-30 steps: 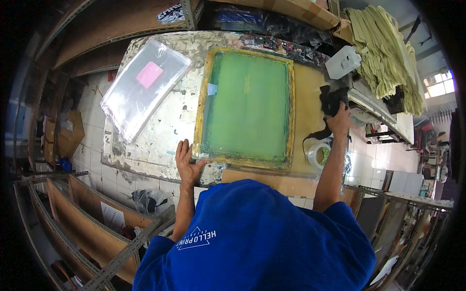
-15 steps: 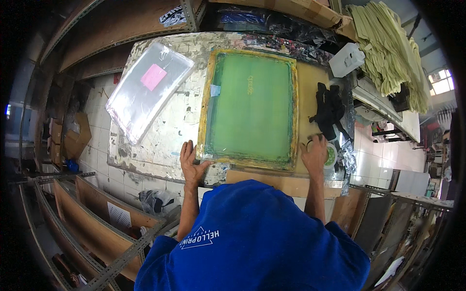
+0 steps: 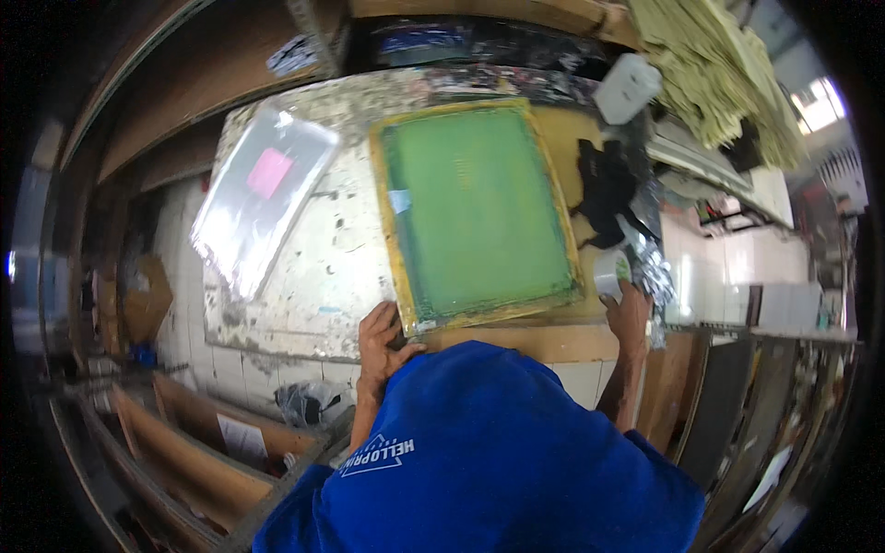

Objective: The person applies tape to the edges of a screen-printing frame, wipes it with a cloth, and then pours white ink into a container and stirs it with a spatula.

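Note:
A screen-printing frame (image 3: 475, 207) with green mesh and a yellowed, stained border lies slightly turned on the table, a pale blue tape patch at its left side. My left hand (image 3: 380, 341) grips its near left corner, fingers along the side edge and thumb at the near edge. To the right of the frame, my right hand (image 3: 629, 313) is closed at the near side of a white round container or roll (image 3: 609, 273) with green on its face, which looks tilted. Motion blur hides its exact kind. Black crumpled cloth (image 3: 604, 194) lies just beyond it.
A clear plastic-wrapped stack (image 3: 265, 198) with a pink paper lies on the stained table (image 3: 323, 267) at left. At the far right stand a white jug (image 3: 627, 89) and piled pale green fabric (image 3: 705, 69). Shelving (image 3: 198, 429) flanks the table's near left.
The screen frame has turned counterclockwise, its near right corner swinging away. My left hand has closed on the near left corner. My right hand has shifted right onto the white round thing, now tilted.

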A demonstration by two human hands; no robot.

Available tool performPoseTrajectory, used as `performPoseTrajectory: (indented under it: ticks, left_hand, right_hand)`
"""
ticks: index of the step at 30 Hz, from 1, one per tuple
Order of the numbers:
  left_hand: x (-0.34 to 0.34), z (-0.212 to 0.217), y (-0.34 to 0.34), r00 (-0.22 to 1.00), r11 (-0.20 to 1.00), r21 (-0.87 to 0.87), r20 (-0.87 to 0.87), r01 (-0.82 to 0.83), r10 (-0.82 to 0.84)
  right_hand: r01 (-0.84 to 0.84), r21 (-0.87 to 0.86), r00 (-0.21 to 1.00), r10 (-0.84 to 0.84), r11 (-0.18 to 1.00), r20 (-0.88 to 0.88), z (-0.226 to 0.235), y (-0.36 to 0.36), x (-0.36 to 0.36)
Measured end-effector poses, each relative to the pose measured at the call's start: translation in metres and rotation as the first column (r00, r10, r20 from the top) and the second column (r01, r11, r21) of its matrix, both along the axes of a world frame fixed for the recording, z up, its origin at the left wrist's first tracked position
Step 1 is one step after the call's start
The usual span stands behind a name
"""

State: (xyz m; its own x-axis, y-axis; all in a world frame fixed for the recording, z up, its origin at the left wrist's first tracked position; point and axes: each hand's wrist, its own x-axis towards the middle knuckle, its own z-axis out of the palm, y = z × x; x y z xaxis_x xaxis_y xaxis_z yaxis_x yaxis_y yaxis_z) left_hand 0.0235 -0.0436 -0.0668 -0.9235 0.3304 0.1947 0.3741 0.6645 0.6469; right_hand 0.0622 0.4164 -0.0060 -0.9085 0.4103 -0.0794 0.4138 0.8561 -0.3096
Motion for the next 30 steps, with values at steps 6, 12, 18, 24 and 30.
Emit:
performPoseTrajectory:
  ticks: [6, 12, 18, 24, 30]
  left_hand:
    - [-0.016, 0.009, -0.001, 0.983, 0.976, 0.195, -0.131, -0.099, 0.126]
    - [-0.081, 0.081, 0.043, 0.978, 0.956, 0.293, -0.204, 0.021, 0.041]
    - [-0.104, 0.152, 0.126, 0.926, 0.866, 0.332, -0.201, 0.373, -0.321]
    - [-0.102, 0.147, 0.147, 0.889, 0.834, 0.312, -0.102, 0.454, -0.446]
    - [-0.103, 0.149, 0.131, 0.860, 0.832, 0.233, -0.037, 0.503, -0.510]
  right_hand:
    - [0.024, -0.516, 0.967, -0.151, 0.856, -0.205, 0.042, 0.015, -0.007]
    - [-0.147, -0.879, 0.951, -0.179, 0.453, -0.252, 0.085, -0.031, -0.028]
    - [-0.253, -0.846, 0.963, 0.044, 0.469, -0.264, 0.084, -0.081, -0.060]
    - [-0.412, -0.662, 0.909, 0.234, 0.626, -0.345, 0.078, -0.118, -0.071]
    - [-0.420, -0.727, 0.904, 0.319, 0.544, -0.284, 0.059, -0.115, -0.075]
